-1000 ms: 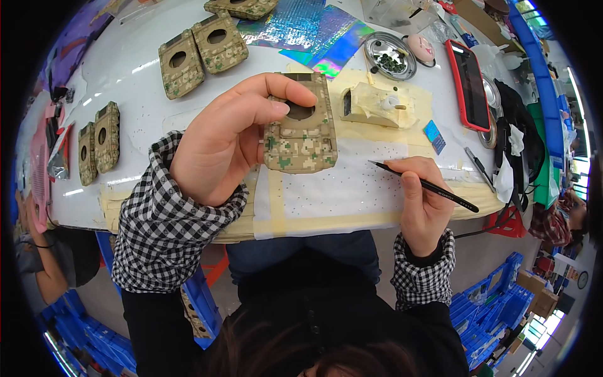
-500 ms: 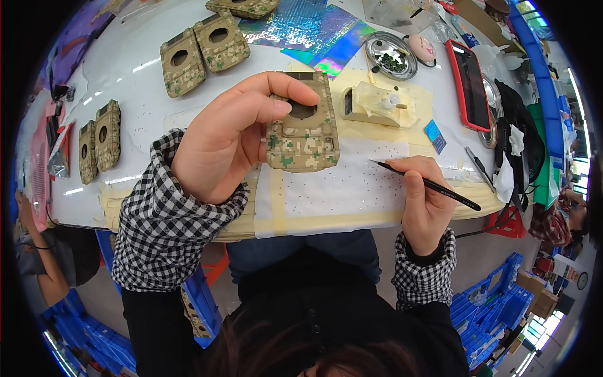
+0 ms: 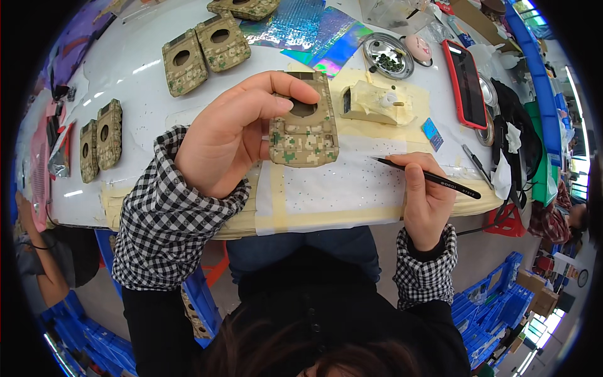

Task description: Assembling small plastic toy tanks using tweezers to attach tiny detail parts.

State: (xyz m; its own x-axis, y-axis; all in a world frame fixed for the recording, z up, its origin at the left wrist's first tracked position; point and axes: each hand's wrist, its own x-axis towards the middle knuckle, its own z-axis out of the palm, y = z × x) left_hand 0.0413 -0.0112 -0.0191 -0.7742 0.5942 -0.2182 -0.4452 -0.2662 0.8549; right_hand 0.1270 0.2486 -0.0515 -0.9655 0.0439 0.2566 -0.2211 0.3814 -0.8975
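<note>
My left hand point(image 3: 229, 129) grips a model tank hull point(image 3: 304, 148) in tan and green pixel camouflage, raised above the table. Its thumb and index finger lie over the round opening in the hull's top. To the right, my right hand point(image 3: 429, 204) is closed around black fine-pointed tweezers point(image 3: 457, 185). Their tip points left, over a white paper sheet point(image 3: 326, 210) strewn with tiny dark specks, and stays apart from the hull. Whether the tip holds anything is too small to tell. Just beyond the tweezers sits a yellowish block covered in tape point(image 3: 377, 103), with a small white cap on top.
More camouflaged hulls point(image 3: 221, 44) stand at the far left, and two smaller-looking ones point(image 3: 108, 134) at the left. Shiny holographic sheets point(image 3: 286, 25), a metal dish point(image 3: 388, 55) with dark green bits, a red-cased phone point(image 3: 466, 85) and a pen point(image 3: 477, 164) lie around. Other people sit at both sides.
The tweezers have turned in my right hand, so their broad side now shows. The hull in my left hand has tipped slightly, its near edge a little higher in view.
</note>
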